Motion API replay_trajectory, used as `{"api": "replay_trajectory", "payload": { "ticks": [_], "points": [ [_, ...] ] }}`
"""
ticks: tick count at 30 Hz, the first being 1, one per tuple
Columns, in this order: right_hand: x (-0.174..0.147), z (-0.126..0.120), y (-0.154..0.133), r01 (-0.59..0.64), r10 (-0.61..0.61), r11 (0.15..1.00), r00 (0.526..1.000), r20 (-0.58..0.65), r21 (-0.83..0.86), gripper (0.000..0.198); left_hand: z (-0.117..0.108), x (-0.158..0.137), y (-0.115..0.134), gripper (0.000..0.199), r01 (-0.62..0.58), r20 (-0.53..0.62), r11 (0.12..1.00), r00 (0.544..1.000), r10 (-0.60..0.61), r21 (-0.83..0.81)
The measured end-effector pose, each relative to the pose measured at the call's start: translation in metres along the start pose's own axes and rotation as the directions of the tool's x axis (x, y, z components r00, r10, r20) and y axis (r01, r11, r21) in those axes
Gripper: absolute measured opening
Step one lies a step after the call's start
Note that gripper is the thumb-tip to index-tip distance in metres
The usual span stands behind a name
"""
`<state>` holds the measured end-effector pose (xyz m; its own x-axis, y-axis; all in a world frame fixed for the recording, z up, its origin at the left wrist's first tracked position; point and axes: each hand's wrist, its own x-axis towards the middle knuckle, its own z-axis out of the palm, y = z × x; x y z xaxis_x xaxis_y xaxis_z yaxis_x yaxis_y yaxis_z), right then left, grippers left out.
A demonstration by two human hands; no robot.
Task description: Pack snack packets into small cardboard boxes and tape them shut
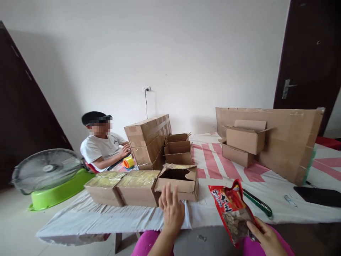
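My right hand (265, 234) grips the lower right edge of a red snack bag (233, 213) with a clear window showing brownish pieces. The bag hangs tilted at the table's front edge. My left hand (172, 209) is raised with its fingers spread, right in front of an open cardboard box (177, 186); whether the fingertips touch the box I cannot tell. That box has torn flaps and a dark inside. To its left stand two boxes closed with tape (138, 193), their tops yellowish. A dark green box cutter (257, 202) lies to the right of the bag.
Taped cartons (147, 142) are stacked behind, with open boxes (178, 153) beside them. Two more small boxes (245, 140) lean by a large cardboard sheet (287, 142). A black flat object (318, 196) lies right. A person (105, 151) sits across, near orange tape (128, 162); a fan (48, 169) stands left.
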<state>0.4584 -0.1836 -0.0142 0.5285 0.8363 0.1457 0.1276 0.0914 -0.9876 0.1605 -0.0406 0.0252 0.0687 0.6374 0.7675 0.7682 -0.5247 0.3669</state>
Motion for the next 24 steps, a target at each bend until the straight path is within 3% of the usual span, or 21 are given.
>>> {"api": "replay_trajectory", "payload": {
  "ticks": [2,3,4,6,8,10,13,17,21,24],
  "points": [
    [-0.001,-0.003,-0.009,-0.007,0.008,1.000,0.998,0.060,-0.009,0.035,-0.002,-0.021,0.024,0.061,-0.100,0.110,0.959,0.985,0.133,-0.267],
    [-0.001,-0.005,-0.014,0.006,-0.003,1.000,0.995,0.098,-0.024,0.035,-0.001,-0.030,0.036,0.068,-0.067,0.191,0.904,0.968,0.161,-0.423],
    [-0.001,-0.006,-0.020,0.028,-0.022,0.999,0.992,0.122,-0.043,0.034,0.002,-0.036,0.047,0.078,0.020,0.269,0.822,0.949,0.163,-0.569],
    [0.001,-0.008,-0.031,0.063,-0.057,0.997,0.993,0.104,-0.049,0.034,0.009,-0.040,0.066,0.088,0.304,0.463,0.592,0.876,0.135,-0.747],
    [0.004,-0.007,-0.038,0.098,-0.099,0.994,0.995,0.022,0.044,0.045,0.017,-0.034,0.078,0.076,0.543,0.607,0.369,0.791,0.078,-0.755],
    [0.007,-0.001,-0.041,0.160,-0.152,0.965,0.987,-0.057,0.206,0.063,0.021,-0.023,0.083,0.061,0.631,0.649,0.241,0.760,-0.007,-0.737],
    [0.010,0.016,-0.044,0.209,-0.209,0.923,0.977,-0.036,0.323,0.073,0.013,-0.003,0.086,0.056,0.602,0.587,0.191,0.799,-0.133,-0.776],
    [0.024,0.046,-0.075,0.189,-0.233,0.955,0.956,0.181,0.229,0.053,-0.008,0.035,0.089,0.051,0.554,0.518,0.198,0.830,-0.207,-0.808],
    [0.081,0.074,-0.133,0.277,-0.312,0.941,0.932,0.183,0.193,0.049,-0.010,0.103,0.087,0.054,0.515,0.476,0.152,0.848,-0.231,-0.844],
    [0.140,0.101,-0.166,0.227,-0.249,0.964,0.953,0.174,0.139,0.038,0.006,0.158,0.081,0.041,0.538,0.489,0.168,0.832,-0.263,-0.826]
  ]
}}
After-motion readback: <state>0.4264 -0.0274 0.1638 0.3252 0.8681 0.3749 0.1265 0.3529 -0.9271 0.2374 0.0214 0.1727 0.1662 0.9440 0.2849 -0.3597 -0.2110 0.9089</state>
